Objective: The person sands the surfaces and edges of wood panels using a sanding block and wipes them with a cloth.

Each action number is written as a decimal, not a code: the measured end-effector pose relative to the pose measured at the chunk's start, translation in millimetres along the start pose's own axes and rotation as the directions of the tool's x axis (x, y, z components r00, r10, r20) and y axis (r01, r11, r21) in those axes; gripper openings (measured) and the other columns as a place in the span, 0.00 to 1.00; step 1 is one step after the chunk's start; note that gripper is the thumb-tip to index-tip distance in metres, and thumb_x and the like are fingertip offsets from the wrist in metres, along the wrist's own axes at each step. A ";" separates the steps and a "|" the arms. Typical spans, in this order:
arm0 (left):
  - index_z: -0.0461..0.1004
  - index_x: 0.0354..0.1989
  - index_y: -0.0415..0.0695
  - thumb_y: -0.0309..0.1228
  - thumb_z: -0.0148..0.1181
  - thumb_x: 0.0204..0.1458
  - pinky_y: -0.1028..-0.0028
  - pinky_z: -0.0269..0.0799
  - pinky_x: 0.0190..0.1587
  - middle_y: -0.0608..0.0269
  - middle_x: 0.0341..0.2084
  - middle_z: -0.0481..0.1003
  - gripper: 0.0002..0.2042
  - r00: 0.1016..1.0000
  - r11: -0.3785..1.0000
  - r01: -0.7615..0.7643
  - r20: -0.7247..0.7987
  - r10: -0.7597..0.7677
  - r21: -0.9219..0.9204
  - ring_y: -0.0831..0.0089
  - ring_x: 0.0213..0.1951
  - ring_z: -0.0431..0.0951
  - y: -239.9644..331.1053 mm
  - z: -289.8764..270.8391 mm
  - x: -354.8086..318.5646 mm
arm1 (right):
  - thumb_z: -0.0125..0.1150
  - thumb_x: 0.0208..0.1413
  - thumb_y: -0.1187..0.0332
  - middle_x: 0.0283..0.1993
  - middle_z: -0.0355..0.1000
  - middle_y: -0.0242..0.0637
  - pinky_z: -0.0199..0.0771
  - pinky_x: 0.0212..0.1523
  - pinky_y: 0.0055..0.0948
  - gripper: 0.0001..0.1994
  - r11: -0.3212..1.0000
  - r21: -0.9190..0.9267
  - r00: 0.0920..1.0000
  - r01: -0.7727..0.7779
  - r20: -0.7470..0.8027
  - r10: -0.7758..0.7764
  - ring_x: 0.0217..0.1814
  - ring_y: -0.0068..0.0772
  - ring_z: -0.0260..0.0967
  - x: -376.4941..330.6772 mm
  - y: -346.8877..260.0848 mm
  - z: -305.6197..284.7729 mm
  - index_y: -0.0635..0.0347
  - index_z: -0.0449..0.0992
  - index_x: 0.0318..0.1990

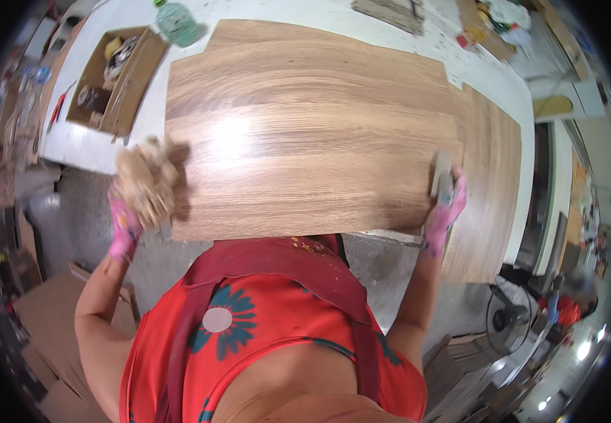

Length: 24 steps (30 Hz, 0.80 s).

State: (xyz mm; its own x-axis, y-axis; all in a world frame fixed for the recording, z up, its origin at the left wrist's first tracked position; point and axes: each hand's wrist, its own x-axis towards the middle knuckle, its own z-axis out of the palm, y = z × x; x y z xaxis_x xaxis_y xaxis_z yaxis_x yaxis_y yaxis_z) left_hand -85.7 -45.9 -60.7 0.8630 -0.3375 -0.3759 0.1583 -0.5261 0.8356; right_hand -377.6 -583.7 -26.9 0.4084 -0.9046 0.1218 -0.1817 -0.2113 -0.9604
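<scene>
A brown wood-grain panel (312, 120) is laid flat on the counter (249, 10) (its left half lit by glare). A tan, ragged bundle (147, 180) is held at its left edge, a blurred greyish tool (442, 173) near its right.

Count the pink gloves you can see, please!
2: one pink glove on the left hand, by the tan bundle; another pink glove on the right hand, which holds a flat tool. More could be hidden elsewhere.
</scene>
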 end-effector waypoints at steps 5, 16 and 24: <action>0.65 0.55 0.38 0.37 0.48 0.58 0.75 0.73 0.44 0.60 0.44 0.73 0.20 0.990 0.994 -0.100 -0.092 0.104 0.040 0.72 0.43 0.75 28.7 0.8 122.0 | 0.52 0.56 0.73 0.38 0.74 0.42 0.71 0.32 0.25 0.15 0.931 -0.353 0.980 0.089 -0.134 -0.144 0.34 0.29 0.71 64.3 22.4 -11.0 0.66 0.70 0.52; 0.65 0.54 0.38 0.36 0.43 0.60 0.73 0.73 0.46 0.58 0.46 0.72 0.19 0.938 0.937 -0.300 -0.233 0.256 -0.181 0.71 0.44 0.74 91.5 -0.9 222.5 | 0.49 0.56 0.73 0.30 0.70 0.35 0.68 0.31 0.24 0.14 0.984 0.178 0.957 -0.022 -0.282 0.072 0.30 0.27 0.68 83.6 27.0 34.6 0.62 0.70 0.50; 0.66 0.53 0.39 0.36 0.42 0.61 0.73 0.74 0.44 0.59 0.45 0.71 0.17 0.754 0.463 -0.647 -0.419 0.507 -0.606 0.70 0.44 0.74 229.9 32.7 192.2 | 0.46 0.59 0.54 0.51 0.69 0.39 0.70 0.51 0.34 0.22 0.551 0.832 0.919 0.061 -0.263 0.295 0.50 0.38 0.68 134.7 -14.0 -18.2 0.59 0.67 0.54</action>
State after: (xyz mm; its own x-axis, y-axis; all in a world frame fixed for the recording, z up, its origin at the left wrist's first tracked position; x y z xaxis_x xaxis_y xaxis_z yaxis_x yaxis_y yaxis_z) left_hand 100.9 -257.3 46.1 0.9315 -0.1942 0.3076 -0.1947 0.4481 0.8725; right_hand -336.3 -709.4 7.5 0.0862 -0.9907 -0.1057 0.6690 0.1362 -0.7307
